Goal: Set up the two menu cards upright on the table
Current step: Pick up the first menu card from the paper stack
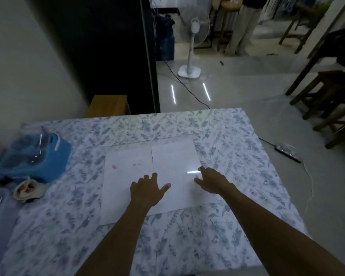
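A large white glossy menu card (127, 176) lies flat and unfolded in the middle of the table, with a crease down its centre and faint pink marks on its left half. My left hand (147, 190) rests palm down on the card near the crease, fingers spread. At the card's right edge my right hand (211, 180) has its fingers spread and its fingertips on the card. Whether a second card lies under or beside this one I cannot tell.
The table carries a floral blue and white cloth (237, 136). A blue container under clear plastic (38, 154) and a small bowl (28, 189) stand at the left. Beyond the table are a standing fan (189, 70), a floor cable, a power strip (287, 152) and wooden stools (327, 90).
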`<state>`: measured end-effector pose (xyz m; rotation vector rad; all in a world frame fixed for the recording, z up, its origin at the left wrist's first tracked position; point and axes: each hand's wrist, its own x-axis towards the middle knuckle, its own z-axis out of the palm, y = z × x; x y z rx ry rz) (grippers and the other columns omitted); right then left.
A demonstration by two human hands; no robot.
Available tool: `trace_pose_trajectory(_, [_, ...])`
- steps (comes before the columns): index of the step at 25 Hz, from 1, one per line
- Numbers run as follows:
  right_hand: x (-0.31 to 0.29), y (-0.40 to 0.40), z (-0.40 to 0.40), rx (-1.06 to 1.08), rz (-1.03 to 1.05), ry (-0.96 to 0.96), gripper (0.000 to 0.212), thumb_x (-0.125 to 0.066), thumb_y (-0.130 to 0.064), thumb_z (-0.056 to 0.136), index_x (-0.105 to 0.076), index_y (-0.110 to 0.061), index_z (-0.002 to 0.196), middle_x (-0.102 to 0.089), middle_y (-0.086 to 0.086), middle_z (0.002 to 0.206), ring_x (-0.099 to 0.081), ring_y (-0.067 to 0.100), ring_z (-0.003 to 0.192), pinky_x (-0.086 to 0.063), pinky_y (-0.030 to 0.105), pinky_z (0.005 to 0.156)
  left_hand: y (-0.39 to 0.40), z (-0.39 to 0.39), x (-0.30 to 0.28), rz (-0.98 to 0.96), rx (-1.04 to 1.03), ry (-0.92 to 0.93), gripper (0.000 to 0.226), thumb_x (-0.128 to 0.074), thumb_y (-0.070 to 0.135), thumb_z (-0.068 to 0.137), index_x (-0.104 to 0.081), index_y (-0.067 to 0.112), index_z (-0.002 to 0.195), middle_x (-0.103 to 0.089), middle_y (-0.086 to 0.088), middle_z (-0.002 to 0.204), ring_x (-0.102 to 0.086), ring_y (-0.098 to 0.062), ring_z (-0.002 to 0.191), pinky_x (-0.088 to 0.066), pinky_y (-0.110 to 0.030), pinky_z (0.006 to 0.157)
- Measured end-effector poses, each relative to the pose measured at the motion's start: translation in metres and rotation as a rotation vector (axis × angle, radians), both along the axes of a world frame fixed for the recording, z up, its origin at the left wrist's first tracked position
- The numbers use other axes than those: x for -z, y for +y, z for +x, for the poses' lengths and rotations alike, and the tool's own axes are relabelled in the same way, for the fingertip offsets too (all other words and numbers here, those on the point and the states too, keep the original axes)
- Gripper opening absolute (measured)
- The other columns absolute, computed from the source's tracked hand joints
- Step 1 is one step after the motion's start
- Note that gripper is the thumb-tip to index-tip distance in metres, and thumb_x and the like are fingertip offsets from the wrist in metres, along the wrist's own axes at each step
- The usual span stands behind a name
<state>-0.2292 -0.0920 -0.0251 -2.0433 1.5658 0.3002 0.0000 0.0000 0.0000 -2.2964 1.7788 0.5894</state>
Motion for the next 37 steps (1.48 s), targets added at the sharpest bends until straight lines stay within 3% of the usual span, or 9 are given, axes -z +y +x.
trace_pose_trajectory(7, [0.030, -0.002, -0.006, 0.294, -0.055, -0.099, 0.041, -0.051, -0.029, 0.095, -0.045, -0.004, 0.127, -0.061, 0.022, 0.120, -0.061, 0.039, 0.108, -0.049, 0.041, 0.088, -0.016, -0.020, 0.028, 0.032, 0.025, 0.015, 0.073, -0.036, 0.067, 0.093, -0.040, 0.013, 0.142, -0.060, -0.015, 0.132, -0.062, -0.033, 0.115, -0.048, -0.041, 0.093])
trace_pose_trajectory(12, [0.035, -0.012, 0.002, 0.710, 0.153, -0.325, 0.051, -0.061, -0.034, 0.085, -0.047, 0.000, 0.120, -0.063, 0.018, 0.114, -0.062, 0.035, 0.105, -0.052, 0.039, 0.082, -0.014, -0.028, 0.036, 0.056, 0.034, -0.001, 0.080, -0.041, 0.059, 0.096, -0.016, 0.012, 0.156, -0.050, -0.017, 0.145, -0.057, -0.034, 0.126, -0.044, -0.043, 0.103])
trace_pose_trajectory(16, [0.035, -0.021, -0.004, 0.851, 0.339, -0.484, 0.021, -0.054, -0.021, 0.090, -0.050, -0.003, 0.100, -0.053, 0.009, 0.081, -0.050, 0.022, 0.069, -0.040, 0.027, 0.059, -0.013, -0.032, 0.036, 0.070, 0.050, 0.003, 0.083, -0.041, 0.063, 0.094, -0.015, 0.013, 0.156, -0.046, -0.020, 0.149, -0.053, -0.036, 0.129, -0.042, -0.043, 0.105])
trace_pose_trajectory(20, [0.031, -0.013, -0.013, 0.854, 0.332, -0.580, 0.014, -0.053, -0.023, 0.091, -0.054, -0.010, 0.094, -0.053, 0.011, 0.092, -0.047, 0.023, 0.075, -0.038, 0.032, 0.064, -0.003, -0.042, 0.031, 0.118, 0.040, 0.076, 0.098, -0.043, 0.077, 0.084, -0.016, 0.017, 0.156, -0.035, -0.023, 0.154, -0.046, -0.039, 0.135, -0.037, -0.047, 0.108])
trace_pose_trajectory(22, [0.019, -0.002, -0.015, 0.845, 0.253, -0.632, 0.020, -0.056, -0.025, 0.090, -0.057, -0.015, 0.107, -0.059, 0.010, 0.103, -0.054, 0.025, 0.080, -0.043, 0.029, 0.060, 0.008, -0.048, 0.028, 0.151, 0.062, 0.111, 0.105, -0.044, 0.083, 0.078, -0.013, 0.020, 0.157, -0.022, -0.024, 0.161, -0.035, -0.040, 0.142, -0.031, -0.050, 0.113])
trace_pose_trajectory(24, [0.007, 0.010, -0.021, 0.768, 0.132, -0.649, 0.037, -0.056, -0.023, 0.090, -0.056, -0.023, 0.128, -0.059, 0.008, 0.126, -0.059, 0.028, 0.105, -0.055, 0.037, 0.078, 0.024, -0.051, 0.022, 0.141, 0.101, 0.115, 0.108, -0.049, 0.083, 0.076, -0.011, 0.023, 0.158, -0.010, -0.023, 0.164, -0.022, -0.038, 0.149, -0.023, -0.051, 0.117])
trace_pose_trajectory(26, [-0.008, 0.023, -0.023, 0.735, 0.094, -0.666, 0.050, -0.055, -0.022, 0.091, -0.050, -0.028, 0.140, -0.052, 0.007, 0.142, -0.056, 0.031, 0.119, -0.057, 0.043, 0.086, 0.038, -0.048, 0.011, 0.069, 0.151, 0.093, 0.103, -0.054, 0.078, 0.078, -0.016, 0.025, 0.157, -0.015, -0.017, 0.165, -0.020, -0.033, 0.150, -0.021, -0.049, 0.118])
trace_pose_trajectory(29, [-0.035, 0.047, -0.026, 0.772, 0.137, -0.715, 0.051, -0.054, -0.016, 0.091, -0.051, -0.030, 0.140, -0.049, 0.009, 0.144, -0.057, 0.032, 0.116, -0.054, 0.032, 0.062, 0.057, -0.044, -0.017, -0.048, 0.311, 0.068, 0.085, -0.054, 0.069, 0.085, -0.028, 0.027, 0.154, -0.040, -0.006, 0.155, -0.039, -0.027, 0.140, -0.030, -0.043, 0.113])
trace_pose_trajectory(37, [-0.097, 0.117, -0.013, 0.939, 0.194, -0.866, 0.028, -0.056, -0.003, 0.090, -0.064, -0.002, 0.117, -0.065, 0.018, 0.104, -0.063, 0.029, 0.085, -0.056, 0.035, 0.064, 0.107, -0.017, -0.089, -0.077, 0.479, 0.075, 0.062, -0.045, 0.061, 0.095, -0.043, 0.028, 0.147, -0.054, -0.009, 0.144, -0.050, -0.028, 0.129, -0.039, -0.038, 0.102])
